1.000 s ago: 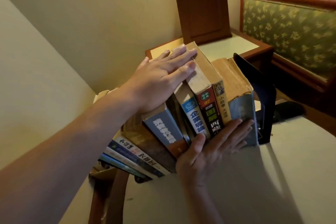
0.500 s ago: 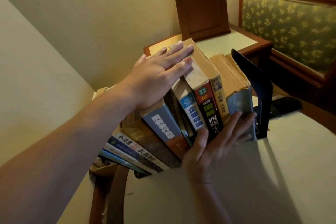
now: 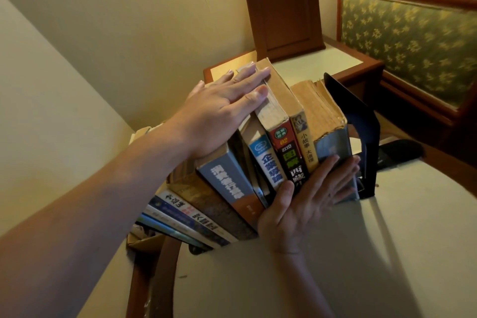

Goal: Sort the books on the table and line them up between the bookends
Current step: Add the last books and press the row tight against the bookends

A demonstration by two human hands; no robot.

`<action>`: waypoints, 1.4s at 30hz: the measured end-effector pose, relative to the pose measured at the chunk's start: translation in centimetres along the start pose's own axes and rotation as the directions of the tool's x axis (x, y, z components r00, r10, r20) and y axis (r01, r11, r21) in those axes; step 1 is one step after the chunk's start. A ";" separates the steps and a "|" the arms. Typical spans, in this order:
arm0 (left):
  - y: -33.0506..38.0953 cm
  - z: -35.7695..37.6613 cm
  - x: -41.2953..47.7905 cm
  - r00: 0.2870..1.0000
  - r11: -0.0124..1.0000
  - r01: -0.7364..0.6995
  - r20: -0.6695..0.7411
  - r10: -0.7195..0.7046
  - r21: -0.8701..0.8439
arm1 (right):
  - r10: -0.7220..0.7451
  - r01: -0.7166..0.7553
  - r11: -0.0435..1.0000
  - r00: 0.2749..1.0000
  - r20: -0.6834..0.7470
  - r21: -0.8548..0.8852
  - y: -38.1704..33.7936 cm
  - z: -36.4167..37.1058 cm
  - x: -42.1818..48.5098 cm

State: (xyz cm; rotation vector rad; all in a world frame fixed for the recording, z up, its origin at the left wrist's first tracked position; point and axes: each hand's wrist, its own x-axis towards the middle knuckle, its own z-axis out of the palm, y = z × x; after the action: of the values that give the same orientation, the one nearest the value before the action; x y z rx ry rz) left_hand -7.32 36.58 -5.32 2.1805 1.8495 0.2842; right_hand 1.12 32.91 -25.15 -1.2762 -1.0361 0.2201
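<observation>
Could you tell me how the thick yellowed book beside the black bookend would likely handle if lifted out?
The thick yellowed book is probably heavy, given its bulk. Its ragged, uneven page edges suggest brittle paper and perhaps a loose binding, so it may need gentle support.

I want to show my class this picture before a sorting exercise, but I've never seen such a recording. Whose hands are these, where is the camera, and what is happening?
There is no machine here. A person wears one camera on the head, looking forward and down, so you see their own arms. A row of books, some leaning, stands on a pale table with a black bookend at its right end. The left hand lies flat on the tops of the books; the right hand presses flat against the spines. Neither grips anything. Behind are a wooden side table and a padded seat.
</observation>
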 end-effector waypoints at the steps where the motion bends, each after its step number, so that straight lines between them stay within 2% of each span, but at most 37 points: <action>1: 0.0 -0.1 -0.1 1.000 1.000 -0.001 0.004 0.001 0.013 | 0.001 -0.001 1.000 0.999 0.033 0.011 0.0 -0.4 -0.3; 4: 0.2 -0.4 -0.1 1.000 0.999 0.002 0.010 -0.002 0.042 | -0.014 0.010 0.999 0.993 0.114 0.035 0.3 -2.2 -0.3; 8: 1.4 -0.5 -0.1 0.999 0.999 0.039 -0.007 -0.040 -0.037 | -0.086 0.070 0.990 0.987 0.133 0.121 1.2 -4.5 1.3; 11: 2.7 -0.4 0.8 0.997 0.997 0.077 -0.006 -0.077 0.032 | -0.135 0.112 0.984 0.976 0.173 0.137 1.9 -5.3 1.7; 19: 2.8 0.7 1.9 0.997 0.993 0.080 0.003 -0.080 0.082 | -0.038 0.036 0.999 0.988 0.148 0.020 1.9 -2.6 2.1; 23: 2.4 0.7 2.1 0.997 0.994 0.078 -0.005 -0.078 0.074 | -0.038 0.029 0.997 0.990 0.137 0.067 2.2 -2.8 2.3; 27: 2.2 0.7 2.2 0.997 0.994 0.077 -0.003 -0.077 0.079 | 0.023 -0.056 0.989 0.972 0.233 0.137 2.7 -4.8 3.6; 30: 2.2 0.7 2.2 0.997 0.994 0.077 -0.003 -0.077 0.083 | 0.046 -0.116 0.983 0.906 0.421 0.143 2.8 -6.6 5.8; 31: 2.3 0.8 2.3 0.997 0.994 0.076 -0.002 -0.076 0.085 | 0.066 -0.174 0.970 0.862 0.502 0.171 2.6 -7.1 6.8; 34: 2.3 0.8 2.3 0.997 0.993 0.076 0.000 -0.076 0.094 | 0.129 -0.384 0.903 0.673 0.728 0.195 1.7 -7.5 9.7; 35: 2.3 0.8 2.3 0.997 0.992 0.077 0.003 -0.078 0.100 | 0.122 -0.378 0.908 0.652 0.748 0.182 1.5 -7.5 10.2; 37: 2.5 0.8 2.3 0.997 0.991 0.078 0.007 -0.079 0.111 | 0.118 -0.347 0.923 0.665 0.738 0.165 1.7 -7.5 10.4; 42: 3.0 0.7 2.2 0.997 0.990 0.073 0.016 -0.076 0.124 | 0.116 -0.394 0.896 0.650 0.751 0.202 2.6 -8.1 9.7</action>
State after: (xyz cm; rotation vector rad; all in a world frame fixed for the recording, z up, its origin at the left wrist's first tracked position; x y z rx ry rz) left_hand -3.91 38.25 -5.09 2.1780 1.9809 0.1355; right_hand 13.46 34.62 -21.85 -0.9973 -1.3918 1.1779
